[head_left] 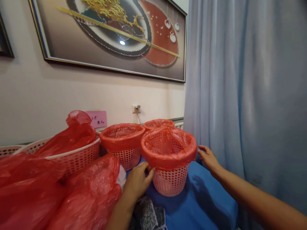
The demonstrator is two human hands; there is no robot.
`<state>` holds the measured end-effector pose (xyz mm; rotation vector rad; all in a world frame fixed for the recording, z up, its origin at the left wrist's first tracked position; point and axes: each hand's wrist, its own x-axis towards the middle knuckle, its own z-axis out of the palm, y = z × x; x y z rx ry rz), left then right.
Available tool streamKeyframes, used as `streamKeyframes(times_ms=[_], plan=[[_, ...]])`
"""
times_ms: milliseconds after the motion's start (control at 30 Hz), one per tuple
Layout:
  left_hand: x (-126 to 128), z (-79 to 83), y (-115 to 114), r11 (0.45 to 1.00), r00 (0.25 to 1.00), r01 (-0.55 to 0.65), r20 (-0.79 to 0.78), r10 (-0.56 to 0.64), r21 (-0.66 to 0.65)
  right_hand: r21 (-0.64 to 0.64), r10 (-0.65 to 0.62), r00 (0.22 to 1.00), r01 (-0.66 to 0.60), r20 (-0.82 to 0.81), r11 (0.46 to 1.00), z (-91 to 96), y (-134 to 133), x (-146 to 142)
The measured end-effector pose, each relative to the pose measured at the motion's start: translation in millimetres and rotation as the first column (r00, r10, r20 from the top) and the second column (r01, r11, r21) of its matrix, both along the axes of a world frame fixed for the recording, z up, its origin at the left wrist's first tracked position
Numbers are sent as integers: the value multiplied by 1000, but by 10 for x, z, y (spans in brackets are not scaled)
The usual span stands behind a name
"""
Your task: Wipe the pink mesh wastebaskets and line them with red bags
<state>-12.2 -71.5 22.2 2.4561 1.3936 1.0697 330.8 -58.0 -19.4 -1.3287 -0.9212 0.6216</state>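
A pale perforated plastic basket [170, 182] stands upright on a blue cloth. Its red plastic bag liner [169, 159] is folded down over the rim. At the basket's left side is my left hand [137, 180], fingers loosely bent and thumb apart, with nothing seen in it. My right hand [209, 158] is just off the rim on the right, fingers apart and holding nothing. Whether the left fingertips touch the liner I cannot tell. Below my left hand lies a dark grey speckled cloth-like item [147, 212], partly hidden by my forearm.
Two more lined baskets, a nearer one [126, 155] and a farther one [158, 122], stand behind. A wide basket [83, 156] and a heap of red plastic bags [83, 195] fill the left. A blue-grey curtain [216, 80] hangs at right; a wall socket [136, 109] is behind.
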Motion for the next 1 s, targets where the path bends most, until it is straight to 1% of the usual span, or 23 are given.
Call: streamKeyframes(times_ms=[67,100,133,200,267,300,367,400,467,533,600,700,767,833,900,933,1000], plan=[[-22,19,1,995,995,-86,57,83,46,35,14,1000,-14,7,999,202,73,37],[-26,28,-6,991,988,-112,111,103,73,57,41,999,-42,8,997,299,105,34],[-25,38,-20,988,979,-121,176,103,98,83,80,997,-81,8,993,381,131,19],[0,57,-69,985,956,-88,292,42,148,136,190,982,-190,15,972,482,162,-38],[50,74,-137,981,947,-4,316,-58,192,187,268,962,-271,41,944,497,164,-102],[79,81,-170,977,953,39,287,-100,211,204,269,961,-275,57,940,482,153,-130],[131,87,-216,968,971,88,196,-136,234,229,213,973,-228,91,946,442,107,-173],[148,84,-223,966,978,88,162,-129,242,232,173,979,-193,104,953,427,68,-193],[150,66,-199,966,986,40,146,-79,256,197,147,984,-165,105,966,424,-49,-247],[113,34,-131,967,981,-40,194,-10,250,139,201,977,-209,68,968,446,-218,-332],[50,-1,-39,972,967,-110,250,56,209,101,271,962,-273,32,957,467,-419,-442],[-41,-33,89,981,949,-166,285,131,103,114,325,945,-326,28,938,458,-663,-562],[-76,-31,135,975,941,-199,295,164,94,147,321,947,-316,-10,937,429,-690,-544],[-80,-11,137,954,932,-246,313,184,171,166,251,964,-235,-84,958,402,-562,-437],[-55,16,98,923,931,-270,320,176,276,117,155,973,-136,-173,984,396,-306,-282],[-35,27,69,909,934,-266,318,161,319,71,126,969,-113,-214,991,403,-151,-206],[8,41,10,888,949,-232,294,116,396,-6,147,948,-155,-281,988,440,161,-95]])
